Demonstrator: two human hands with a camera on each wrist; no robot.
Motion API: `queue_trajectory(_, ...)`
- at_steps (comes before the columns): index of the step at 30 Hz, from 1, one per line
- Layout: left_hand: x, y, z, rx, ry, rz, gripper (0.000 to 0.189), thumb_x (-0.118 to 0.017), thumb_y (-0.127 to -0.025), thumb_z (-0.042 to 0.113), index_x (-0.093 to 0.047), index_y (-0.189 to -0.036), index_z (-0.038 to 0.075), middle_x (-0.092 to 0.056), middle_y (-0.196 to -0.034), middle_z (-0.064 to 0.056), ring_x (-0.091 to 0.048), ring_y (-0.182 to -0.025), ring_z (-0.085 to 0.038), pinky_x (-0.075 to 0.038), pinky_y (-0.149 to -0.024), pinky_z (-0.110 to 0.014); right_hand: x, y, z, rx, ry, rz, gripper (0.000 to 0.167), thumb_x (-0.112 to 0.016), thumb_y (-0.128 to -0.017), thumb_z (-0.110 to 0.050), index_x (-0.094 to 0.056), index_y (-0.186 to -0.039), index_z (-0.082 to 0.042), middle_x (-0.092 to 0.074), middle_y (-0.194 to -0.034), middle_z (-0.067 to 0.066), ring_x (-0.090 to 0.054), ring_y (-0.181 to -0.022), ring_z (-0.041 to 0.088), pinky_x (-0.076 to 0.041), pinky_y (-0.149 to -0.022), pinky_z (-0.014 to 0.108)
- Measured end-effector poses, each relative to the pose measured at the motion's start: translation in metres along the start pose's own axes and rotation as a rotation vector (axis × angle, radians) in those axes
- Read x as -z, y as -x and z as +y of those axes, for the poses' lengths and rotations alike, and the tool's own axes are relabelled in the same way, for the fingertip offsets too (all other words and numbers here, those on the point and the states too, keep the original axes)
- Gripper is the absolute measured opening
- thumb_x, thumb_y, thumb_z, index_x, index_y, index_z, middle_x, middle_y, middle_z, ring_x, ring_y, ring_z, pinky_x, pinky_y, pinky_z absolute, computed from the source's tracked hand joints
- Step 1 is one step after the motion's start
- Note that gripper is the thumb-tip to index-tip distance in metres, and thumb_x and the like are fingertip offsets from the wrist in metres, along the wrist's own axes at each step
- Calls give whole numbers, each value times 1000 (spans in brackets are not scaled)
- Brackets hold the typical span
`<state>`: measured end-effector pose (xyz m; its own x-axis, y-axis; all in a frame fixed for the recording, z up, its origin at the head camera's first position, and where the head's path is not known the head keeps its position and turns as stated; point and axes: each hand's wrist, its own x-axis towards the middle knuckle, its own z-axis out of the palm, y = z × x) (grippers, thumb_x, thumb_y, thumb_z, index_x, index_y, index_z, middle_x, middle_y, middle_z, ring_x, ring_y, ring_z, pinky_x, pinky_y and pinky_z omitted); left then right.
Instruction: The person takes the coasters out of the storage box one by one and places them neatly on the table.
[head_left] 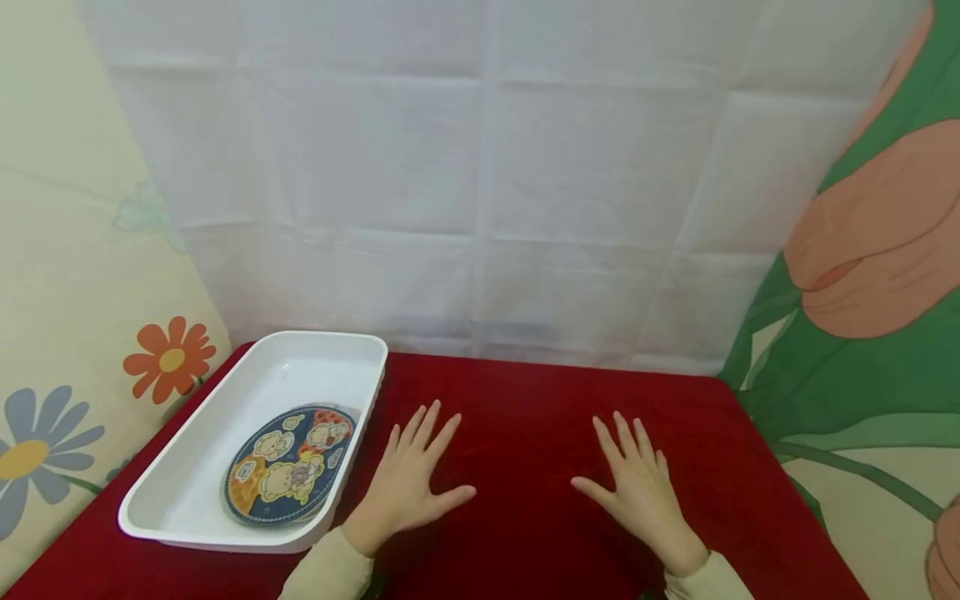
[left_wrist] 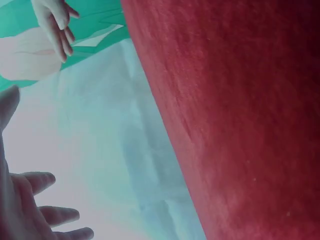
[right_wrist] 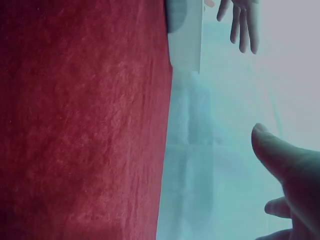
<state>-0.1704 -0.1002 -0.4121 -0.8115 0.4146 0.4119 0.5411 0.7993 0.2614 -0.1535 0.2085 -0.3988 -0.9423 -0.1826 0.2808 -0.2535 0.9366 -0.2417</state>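
My left hand (head_left: 408,479) is held palm down over the red table, fingers straight and spread, just right of a white tray (head_left: 180,425). Nothing is in its grasp. My right hand (head_left: 637,492) hovers farther right in the same manner, fingers spread and holding nothing. Inside the tray lies a round, dark blue disc (head_left: 288,467) printed with cartoon figures and food pictures, tilted against the tray's right wall. A paler edge of something shows beneath it. Both wrist views show spread fingers raised above the red cloth, with the other hand in the background.
The red cloth (head_left: 525,433) covers the table. Behind it hangs a creased white sheet (head_left: 420,167). Flower-printed fabric (head_left: 67,275) borders the left side, and a large tulip print (head_left: 885,233) borders the right.
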Motion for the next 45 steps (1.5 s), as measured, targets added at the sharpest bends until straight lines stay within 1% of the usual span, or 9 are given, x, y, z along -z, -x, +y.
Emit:
queue_trajectory(6,8,7,-2,-44,26,92,69,-63,-78,46,-45,-134,8,-39,-138,-18,-37,-125,-36,-34,-96,-57,2,3,-2,22,-64,53,71,-66,-80,-43,-44,-133,-1,-42,-133,26,-35,-122,47,-35,-88,65)
queue_trajectory(12,14,15,-6,-93,38,229,59,-74,-72,29,-55,-121,3,-52,-125,-16,-49,-114,-31,-45,-90,-46,5,7,-4,38,-151,106,56,-67,-81,-35,-55,-122,1,-54,-121,23,-50,-110,39,-43,-85,56)
queue_trajectory(18,21,27,-9,-60,74,288,48,-77,-69,22,-61,-111,5,-59,-111,-8,-55,-104,-22,-50,-83,-39,5,8,-5,48,-197,124,44,-68,-81,-30,-62,-112,0,-61,-112,18,-58,-101,33,-48,-82,50)
queue_trajectory(23,30,38,-12,-9,146,317,34,-77,-68,15,-64,-99,9,-62,-91,3,-58,-82,-11,-52,-67,-27,4,9,-5,62,-219,148,37,-70,-80,-27,-66,-106,-2,-64,-106,14,-61,-97,30,-49,-80,47)
queue_trajectory(27,37,47,-16,37,241,305,26,-76,-69,8,-64,-92,12,-59,-79,12,-50,-64,-1,-45,-51,-17,2,9,-3,66,-218,157,35,-70,-80,-26,-66,-106,-3,-65,-105,12,-61,-96,28,-50,-79,46)
queue_trajectory(33,49,57,-20,66,325,283,17,-73,-73,4,-64,-80,16,-55,-68,17,-42,-53,5,-39,-43,-16,2,9,-2,56,-226,144,36,-70,-80,-27,-66,-106,-2,-65,-105,12,-61,-96,28,-50,-80,46)
queue_trajectory(38,56,68,-26,110,384,184,16,-68,-79,7,-61,-73,19,-50,-61,20,-42,-51,4,-40,-42,-17,-1,9,-3,54,-237,136,37,-70,-80,-27,-65,-107,-2,-65,-104,12,-61,-96,28,-50,-80,46)
queue_trajectory(42,61,76,-31,156,415,121,12,-66,-82,10,-62,-74,18,-50,-61,19,-44,-54,3,-43,-44,-18,-2,9,-3,62,-236,141,36,-70,-79,-25,-66,-106,-2,-65,-104,12,-62,-95,28,-50,-79,45)
queue_trajectory(45,65,81,-33,227,459,69,9,-64,-84,13,-62,-77,16,-51,-61,15,-46,-54,1,-45,-44,-19,-3,8,-3,66,-239,141,36,-70,-80,-25,-66,-106,-2,-65,-104,12,-62,-95,28,-50,-79,45)
